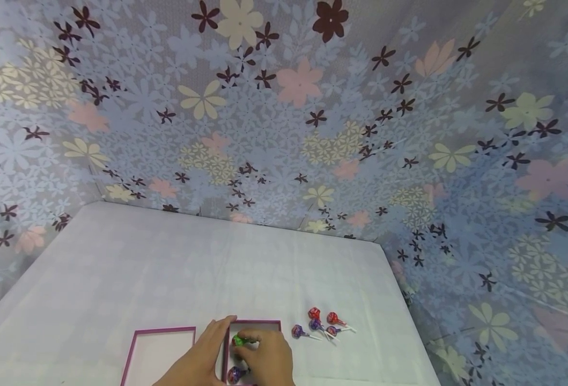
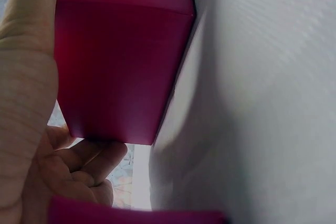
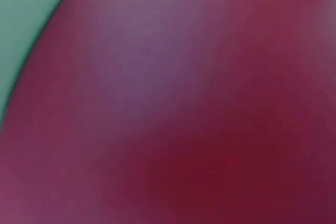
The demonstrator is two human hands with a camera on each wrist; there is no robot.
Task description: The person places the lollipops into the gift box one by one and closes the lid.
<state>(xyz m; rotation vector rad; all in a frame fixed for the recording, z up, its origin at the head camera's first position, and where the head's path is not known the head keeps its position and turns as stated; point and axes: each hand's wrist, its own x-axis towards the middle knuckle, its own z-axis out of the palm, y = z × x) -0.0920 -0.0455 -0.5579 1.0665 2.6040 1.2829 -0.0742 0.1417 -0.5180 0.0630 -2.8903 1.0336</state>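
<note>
A magenta box (image 1: 257, 321) with a pale inside stands at the front of the table. My left hand (image 1: 199, 356) grips it from the left; in the left wrist view the thumb and fingers span the magenta side wall (image 2: 121, 72). Inside the box, my right hand (image 1: 269, 356) pinches a green-wrapped lollipop (image 1: 237, 340) between thumb and fingers, near the left wall. A purple-wrapped lollipop (image 1: 234, 375) lies in the box below it, its stick partly hidden by the right hand. A blurred magenta surface (image 3: 157, 103) fills most of the right wrist view.
Left of the box lies a shallow magenta-rimmed tray (image 1: 134, 343), pale inside. To the right, several lollipops lie grouped on the white-covered table (image 1: 206, 268), among them a red one (image 1: 314, 313) and a purple one (image 1: 297, 331). Flowered cloth (image 1: 274, 134) hangs behind the table.
</note>
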